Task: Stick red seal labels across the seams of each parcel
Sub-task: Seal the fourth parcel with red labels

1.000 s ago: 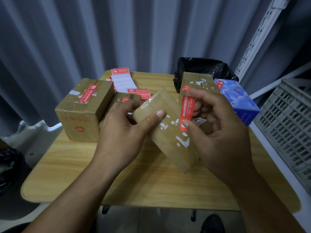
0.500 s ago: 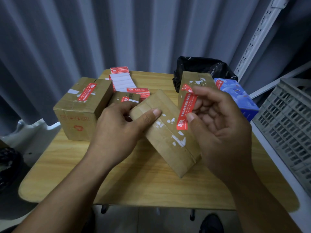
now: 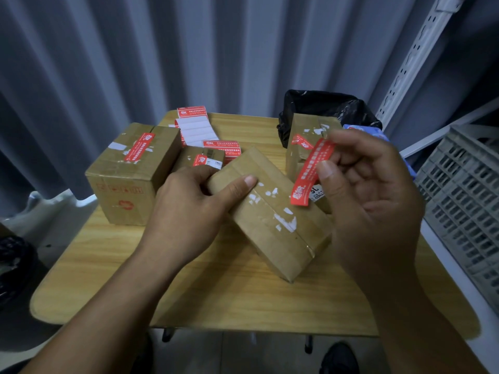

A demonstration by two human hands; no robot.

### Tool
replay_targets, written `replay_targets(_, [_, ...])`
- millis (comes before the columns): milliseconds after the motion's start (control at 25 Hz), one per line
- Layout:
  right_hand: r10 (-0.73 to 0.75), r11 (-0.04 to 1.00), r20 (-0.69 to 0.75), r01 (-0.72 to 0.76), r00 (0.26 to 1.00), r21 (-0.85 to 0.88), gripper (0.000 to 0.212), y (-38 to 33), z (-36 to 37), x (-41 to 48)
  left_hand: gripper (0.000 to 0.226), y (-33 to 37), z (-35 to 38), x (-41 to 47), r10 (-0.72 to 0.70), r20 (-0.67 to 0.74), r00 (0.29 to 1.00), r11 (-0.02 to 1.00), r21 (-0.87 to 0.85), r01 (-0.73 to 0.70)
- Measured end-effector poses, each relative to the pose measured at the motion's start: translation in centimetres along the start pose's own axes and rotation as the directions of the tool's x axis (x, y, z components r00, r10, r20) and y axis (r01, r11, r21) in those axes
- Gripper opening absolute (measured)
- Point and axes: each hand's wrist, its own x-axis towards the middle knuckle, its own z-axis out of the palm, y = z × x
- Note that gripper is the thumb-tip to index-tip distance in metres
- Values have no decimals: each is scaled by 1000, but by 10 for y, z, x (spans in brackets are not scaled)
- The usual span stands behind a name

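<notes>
Since a second ago: red seal label (image 3: 310,171) has gone from upright to slanted, its top end swung toward the right fingertips. The parcel has barely shifted under the left thumb.

Right hand (image 3: 372,201) pinches the label by one long edge, thumb in front, fingers curled behind. The label's lower end hangs just past the thumb, over the parcel's far edge; can't tell if it's touching yet.

Left hand (image 3: 189,209) grips the parcel (image 3: 270,217) at its near-left end, thumb flat on top beside the taped seam, fingers wrapped under. The parcel lies diagonally on the table (image 3: 216,298).

Step, as I read it: label peeled and being lined up, not stuck. Next it wants squaring so it crosses the seam, then pressing down flat.

Beyond the left fingers: large box (image 3: 129,171) and small box (image 3: 202,157), both already sealed, plus the label strip (image 3: 197,128). Behind the right fingers: tall box (image 3: 302,139), also labelled.
</notes>
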Motion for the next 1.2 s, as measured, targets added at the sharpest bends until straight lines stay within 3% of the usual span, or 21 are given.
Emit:
replay_targets(240, [75,992,-36,-71,997,108,40,0,-2,4,55,-1,2,1,-7,-6,1000,993,121,8])
replay_targets(920, [179,982,11,-180,984,52,49,5,-1,0,68,-4,10,-6,101,18,995,871,482,-97])
replay_targets(1200, [174,983,-3,-173,985,58,44,5,-2,1,69,5,9,-11,67,60,996,822,563,-89])
